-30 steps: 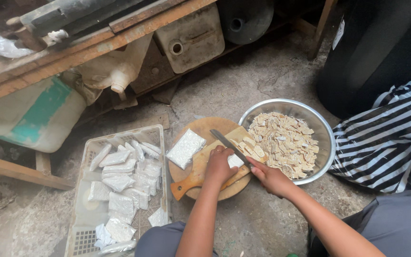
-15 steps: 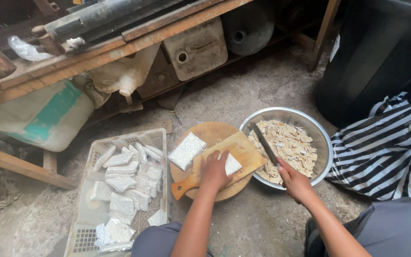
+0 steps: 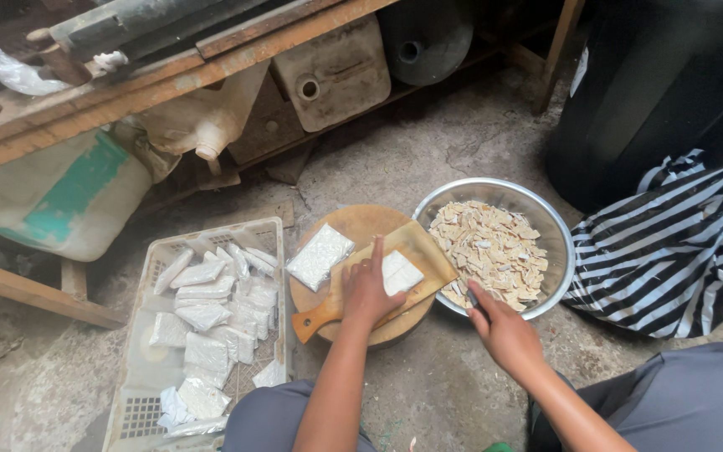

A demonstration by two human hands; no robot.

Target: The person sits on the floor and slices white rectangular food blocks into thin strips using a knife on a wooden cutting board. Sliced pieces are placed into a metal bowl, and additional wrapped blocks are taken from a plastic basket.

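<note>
Both hands are down low over the floor setup. Left hand (image 3: 367, 289) lies flat with fingers spread on a small wooden cutting board (image 3: 395, 268), index finger pointing up, touching a white block (image 3: 399, 272) on it — pressing rather than gripping. That small board sits tilted on a round wooden chopping block (image 3: 353, 230), its far end at the rim of a metal bowl (image 3: 558, 243) full of pale cut strips (image 3: 491, 251). Right hand (image 3: 504, 331) is curled closed at the near edge of the bowl, looks like it's holding a knife handle, but the blade is hard to make out, so can't tell for sure. A wrapped white packet (image 3: 320, 255) lies on the round block too. Left of that is a white plastic crate (image 3: 274, 230) of more wrapped packets (image 3: 207, 314) — all on a concrete floor (image 3: 428, 151).
</note>
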